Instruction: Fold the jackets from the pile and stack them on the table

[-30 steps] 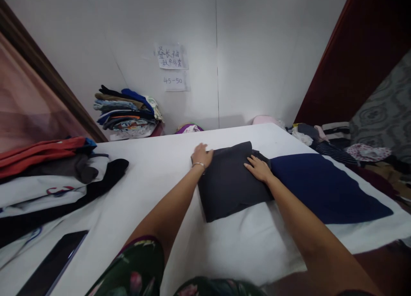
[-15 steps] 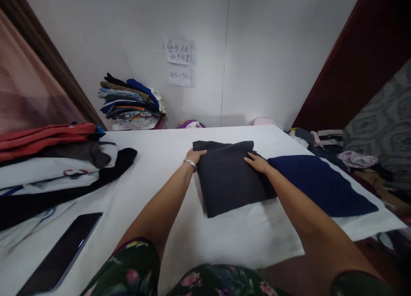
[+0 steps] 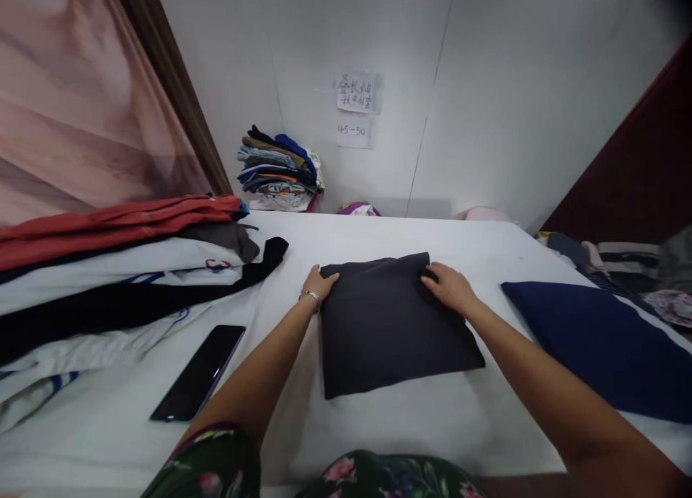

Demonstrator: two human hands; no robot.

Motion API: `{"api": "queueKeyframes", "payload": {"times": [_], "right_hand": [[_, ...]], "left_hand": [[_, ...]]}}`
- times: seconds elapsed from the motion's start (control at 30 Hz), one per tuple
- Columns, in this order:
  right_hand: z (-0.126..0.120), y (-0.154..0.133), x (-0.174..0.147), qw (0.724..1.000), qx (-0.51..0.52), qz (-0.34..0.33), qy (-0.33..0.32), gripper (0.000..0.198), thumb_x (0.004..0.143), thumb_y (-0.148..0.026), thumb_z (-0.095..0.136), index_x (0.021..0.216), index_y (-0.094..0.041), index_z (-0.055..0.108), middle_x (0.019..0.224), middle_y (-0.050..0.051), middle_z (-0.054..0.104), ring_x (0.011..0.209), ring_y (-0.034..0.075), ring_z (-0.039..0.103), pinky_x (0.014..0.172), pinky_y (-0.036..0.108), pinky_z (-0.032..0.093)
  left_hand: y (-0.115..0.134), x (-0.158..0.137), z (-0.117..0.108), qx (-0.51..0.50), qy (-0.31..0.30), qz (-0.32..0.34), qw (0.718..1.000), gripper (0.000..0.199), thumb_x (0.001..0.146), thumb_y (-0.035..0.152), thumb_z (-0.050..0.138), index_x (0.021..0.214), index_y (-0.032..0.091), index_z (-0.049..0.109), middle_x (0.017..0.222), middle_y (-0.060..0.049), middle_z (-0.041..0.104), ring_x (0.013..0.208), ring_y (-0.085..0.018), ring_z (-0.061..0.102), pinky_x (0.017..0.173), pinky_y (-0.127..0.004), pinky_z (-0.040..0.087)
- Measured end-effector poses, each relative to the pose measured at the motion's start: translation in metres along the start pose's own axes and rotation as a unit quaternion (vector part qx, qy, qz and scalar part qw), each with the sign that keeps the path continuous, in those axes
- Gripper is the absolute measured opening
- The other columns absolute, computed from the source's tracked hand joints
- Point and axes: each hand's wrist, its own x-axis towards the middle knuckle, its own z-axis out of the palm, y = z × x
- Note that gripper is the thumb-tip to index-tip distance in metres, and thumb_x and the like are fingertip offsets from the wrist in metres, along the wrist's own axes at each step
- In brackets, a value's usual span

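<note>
A dark grey garment (image 3: 392, 332), folded into a rough rectangle, lies in front of me on the white table; its exact kind does not show. My left hand (image 3: 318, 285) grips its far left corner, thumb on top and the other fingers mostly hidden behind the edge. At the far right corner, my right hand (image 3: 447, 285) pinches the cloth between thumb and fingers. Between the hands, the far edge rises slightly towards the right. A folded navy blue garment (image 3: 589, 339) lies flat to the right, apart from my right hand.
Left of me lies a heap of red, white and black clothes (image 3: 135, 267), with a black phone (image 3: 200, 374) nearer. A stack of folded clothes (image 3: 278, 166) stands at the back left. More clothes (image 3: 621, 256) are piled beyond the right side of the white table (image 3: 378, 233).
The grey garment has come nearer to me and lies squarer. My right hand has gone from resting on its side to pinching the far right corner. The view has turned left.
</note>
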Motion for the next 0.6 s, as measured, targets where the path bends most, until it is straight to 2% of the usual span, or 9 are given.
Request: {"api": "queueKeyframes", "payload": {"times": [0.1, 0.17, 0.27, 0.37, 0.5, 0.6], "right_hand": [[-0.004, -0.002, 0.029, 0.991, 0.112, 0.068, 0.042, 0.059, 0.085, -0.052, 0.051, 0.133, -0.018, 0.053, 0.133, 0.012, 0.057, 0.118, 0.028, 0.055, 0.101, 0.040, 0.041], [-0.001, -0.004, 0.046, 0.980, 0.164, 0.106, 0.041, 0.067, 0.080, -0.057, 0.056, 0.133, -0.015, 0.053, 0.133, 0.015, 0.056, 0.121, 0.030, 0.053, 0.103, 0.043, 0.039], [0.007, -0.006, 0.064, 0.963, 0.227, 0.126, 0.070, 0.060, 0.074, -0.053, 0.063, 0.118, -0.013, 0.064, 0.124, 0.017, 0.062, 0.118, 0.032, 0.054, 0.102, 0.046, 0.038], [0.013, -0.005, 0.067, 0.953, 0.263, 0.112, 0.096, 0.045, 0.075, -0.046, 0.061, 0.108, -0.015, 0.068, 0.113, 0.012, 0.068, 0.108, 0.026, 0.060, 0.097, 0.040, 0.042], [0.022, 0.003, 0.051, 0.927, 0.342, 0.067, 0.142, 0.041, 0.074, -0.046, 0.058, 0.103, -0.018, 0.069, 0.103, 0.006, 0.071, 0.099, 0.023, 0.062, 0.092, 0.038, 0.045], [0.028, 0.009, 0.039, 0.912, 0.384, 0.103, 0.099, 0.041, 0.070, -0.048, 0.061, 0.097, -0.018, 0.071, 0.099, 0.006, 0.072, 0.097, 0.024, 0.062, 0.092, 0.040, 0.046]], "left_hand": [[0.006, 0.014, 0.003, 0.165, -0.014, 0.140, 0.976, 0.058, 0.080, 0.038, 0.063, 0.131, 0.012, 0.051, 0.145, -0.016, 0.044, 0.136, -0.027, 0.038, 0.112, -0.034, 0.029], [0.010, 0.022, 0.005, 0.212, -0.041, 0.179, 0.960, 0.049, 0.084, 0.038, 0.057, 0.127, 0.014, 0.056, 0.140, -0.014, 0.050, 0.133, -0.025, 0.041, 0.110, -0.034, 0.030], [0.014, 0.032, 0.007, 0.223, -0.072, 0.177, 0.956, 0.038, 0.080, 0.042, 0.061, 0.109, 0.018, 0.067, 0.120, -0.011, 0.065, 0.117, -0.026, 0.055, 0.099, -0.034, 0.040], [0.016, 0.040, 0.008, 0.218, -0.080, 0.172, 0.957, 0.028, 0.078, 0.043, 0.061, 0.091, 0.020, 0.071, 0.103, -0.007, 0.071, 0.101, -0.023, 0.062, 0.087, -0.030, 0.044], [0.014, 0.046, 0.011, 0.197, -0.066, 0.152, 0.966, 0.031, 0.086, 0.042, 0.049, 0.089, 0.019, 0.070, 0.095, -0.005, 0.071, 0.089, -0.019, 0.063, 0.077, -0.028, 0.045], [0.012, 0.048, 0.013, 0.188, -0.083, 0.145, 0.968, 0.030, 0.085, 0.041, 0.050, 0.084, 0.019, 0.070, 0.089, -0.004, 0.071, 0.084, -0.018, 0.063, 0.074, -0.027, 0.045]]}}
